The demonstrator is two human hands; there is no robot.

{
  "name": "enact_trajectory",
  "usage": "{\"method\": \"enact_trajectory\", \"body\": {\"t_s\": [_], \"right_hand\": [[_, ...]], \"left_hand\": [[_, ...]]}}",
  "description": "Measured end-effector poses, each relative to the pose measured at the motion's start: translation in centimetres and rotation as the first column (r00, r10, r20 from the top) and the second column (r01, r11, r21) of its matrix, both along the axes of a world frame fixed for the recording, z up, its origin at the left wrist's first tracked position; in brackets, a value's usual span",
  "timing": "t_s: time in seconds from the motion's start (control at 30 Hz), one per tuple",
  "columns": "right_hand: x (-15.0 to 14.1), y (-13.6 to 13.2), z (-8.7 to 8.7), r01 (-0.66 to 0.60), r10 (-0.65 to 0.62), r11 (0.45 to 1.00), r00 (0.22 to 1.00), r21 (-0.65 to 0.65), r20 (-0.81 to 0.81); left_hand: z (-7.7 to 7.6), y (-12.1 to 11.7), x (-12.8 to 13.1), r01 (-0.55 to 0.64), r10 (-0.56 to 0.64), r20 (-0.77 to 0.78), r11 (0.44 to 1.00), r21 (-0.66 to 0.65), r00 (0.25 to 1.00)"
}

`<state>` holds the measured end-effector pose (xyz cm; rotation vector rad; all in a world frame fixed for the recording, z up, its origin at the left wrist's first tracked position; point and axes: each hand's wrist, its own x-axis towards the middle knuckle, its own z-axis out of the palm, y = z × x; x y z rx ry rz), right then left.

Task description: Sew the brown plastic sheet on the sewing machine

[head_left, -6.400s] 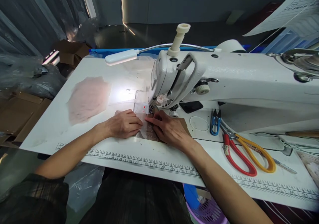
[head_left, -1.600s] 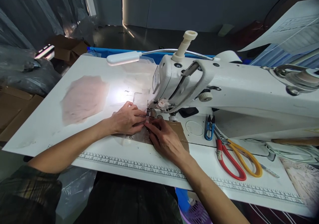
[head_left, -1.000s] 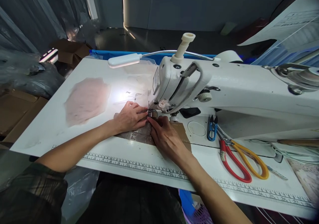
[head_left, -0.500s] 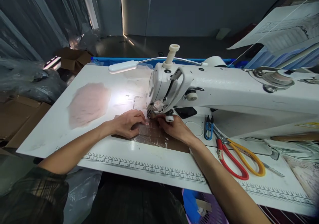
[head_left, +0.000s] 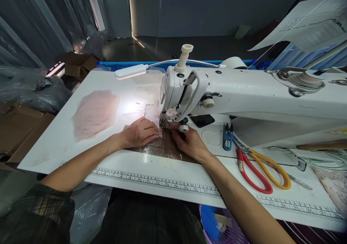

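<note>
The sheer fabric strip [head_left: 152,111] runs from the nearer left hand's [head_left: 141,132] bunched fingertips toward the table's [head_left: 55,137] far edge. The right hand's [head_left: 192,142] fingers curl narrowly; either hand's grip is unclear.

Front lane for you: open tabletop [head_left: 168,166] along the printed ruler [head_left: 157,182], boxed in by your 2 forearms. Sewing machine head [head_left: 172,92] blocks you above and behind the presser foot [head_left: 163,124]. Right: blue thread snips [head_left: 227,139], then scissors [head_left: 241,161]. Left: gap between pink fabric [head_left: 96,115] and your left forearm [head_left: 89,159]. Lamp [head_left: 131,71] overhangs far side.
</note>
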<state>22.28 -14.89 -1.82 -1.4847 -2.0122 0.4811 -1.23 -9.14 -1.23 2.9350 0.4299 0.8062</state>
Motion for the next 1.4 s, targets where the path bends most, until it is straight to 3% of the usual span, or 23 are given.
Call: {"method": "enact_trajectory", "body": {"t_s": [0.13,0.27,0.53,0.83,1.4], "right_hand": [[-0.4,-0.5,-0.5,-0.135,0.118,0.988,0.974,0.078,0.194],[-0.5,-0.6,-0.9,-0.172,0.127,0.977,0.944,0.124,0.304],[-0.3,-0.6,-1.3,-0.213,0.172,0.966,0.953,0.149,0.248],[-0.3,-0.6,-1.5,-0.226,0.183,0.957,0.957,0.180,0.225],[0.0,-0.7,-1.3,-0.241,0.197,0.952,0.955,0.191,0.221]], "left_hand": [[-0.1,-0.2,0.2,0.020,-0.018,-0.053,0.999,0.027,0.998],[-0.1,-0.3,0.2,0.041,-0.036,-0.072,0.996,0.077,0.997],[0.5,-0.4,-0.2,0.167,-0.167,-0.074,0.986,-0.003,0.983],[1.0,-0.6,-0.3,0.129,-0.124,-0.169,0.991,0.024,0.978],[0.5,-0.9,-0.1,0.124,-0.115,-0.114,0.989,0.075,0.987]]}}
